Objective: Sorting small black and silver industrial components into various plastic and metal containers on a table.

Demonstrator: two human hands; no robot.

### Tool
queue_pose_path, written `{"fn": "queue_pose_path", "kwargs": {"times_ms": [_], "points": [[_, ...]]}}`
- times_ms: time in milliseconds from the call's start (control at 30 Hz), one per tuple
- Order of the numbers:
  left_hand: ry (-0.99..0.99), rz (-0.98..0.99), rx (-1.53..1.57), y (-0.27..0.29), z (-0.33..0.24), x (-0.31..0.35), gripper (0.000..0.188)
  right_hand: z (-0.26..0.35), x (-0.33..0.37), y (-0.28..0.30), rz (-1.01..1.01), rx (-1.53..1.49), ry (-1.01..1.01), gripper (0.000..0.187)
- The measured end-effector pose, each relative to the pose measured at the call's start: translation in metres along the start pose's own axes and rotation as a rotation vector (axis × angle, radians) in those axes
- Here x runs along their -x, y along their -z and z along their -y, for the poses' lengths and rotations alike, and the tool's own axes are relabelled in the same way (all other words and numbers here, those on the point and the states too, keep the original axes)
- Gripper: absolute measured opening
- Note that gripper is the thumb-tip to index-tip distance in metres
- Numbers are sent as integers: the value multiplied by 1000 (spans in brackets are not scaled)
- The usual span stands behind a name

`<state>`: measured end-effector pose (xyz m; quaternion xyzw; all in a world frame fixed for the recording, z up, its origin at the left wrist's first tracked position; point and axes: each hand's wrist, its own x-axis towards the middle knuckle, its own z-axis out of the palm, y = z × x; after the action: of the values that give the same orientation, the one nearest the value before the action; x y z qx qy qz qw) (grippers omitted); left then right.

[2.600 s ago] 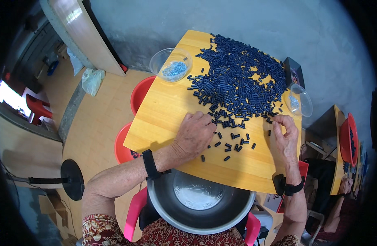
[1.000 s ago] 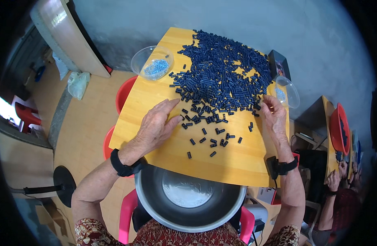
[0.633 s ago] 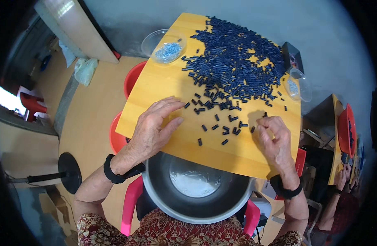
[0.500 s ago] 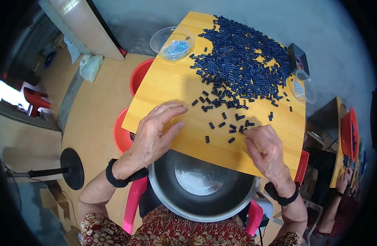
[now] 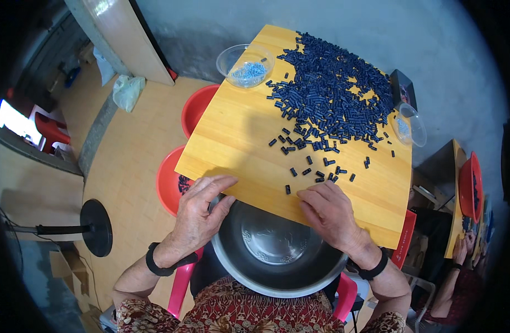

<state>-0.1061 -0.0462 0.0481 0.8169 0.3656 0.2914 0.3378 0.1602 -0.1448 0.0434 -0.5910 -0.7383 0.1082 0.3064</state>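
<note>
Small black cylindrical pieces (image 5: pixel 343 94) cover the far right of a yellow wooden board (image 5: pixel 227 139), with several loose ones trailing toward me. My left hand (image 5: pixel 202 208) is at the board's near left edge, thumb and fingers apart, holding nothing visible. My right hand (image 5: pixel 330 213) rests low over the near edge, fingers bent and close together beside the loose pieces. Its fingertips face down, so whatever they hold is hidden. One loose black piece (image 5: pixel 288 189) lies just left of it. Below the board's edge, a metal basin (image 5: pixel 238 261) sits in front of me.
Clear plastic bowls with small silvery parts stand at the far left (image 5: pixel 227 58) and right (image 5: pixel 418 130). Red basins (image 5: pixel 196 114) sit beside the board's left side. A black box (image 5: pixel 403 89) borders the pile. At far right, another person's hand (image 5: pixel 463 247) is near a red basin (image 5: pixel 469 183).
Both hands have drawn toward me, to the board's near edge. My right hand has also moved left, covering where a loose black piece lay. The view has shifted slightly.
</note>
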Motion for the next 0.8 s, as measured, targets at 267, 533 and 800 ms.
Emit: {"fn": "queue_pose_path", "kwargs": {"times_ms": [267, 533, 800], "points": [[21, -13, -23, 4, 0, 2, 32, -7, 0, 15, -10, 68, -10, 20], [-211, 202, -232, -12, 7, -54, 63, -42, 27, 54, -41, 223, -206, 65], [-329, 432, -489, -61, 19, -91, 72, -52, 36, 19, 277, 340, -217, 88]]}}
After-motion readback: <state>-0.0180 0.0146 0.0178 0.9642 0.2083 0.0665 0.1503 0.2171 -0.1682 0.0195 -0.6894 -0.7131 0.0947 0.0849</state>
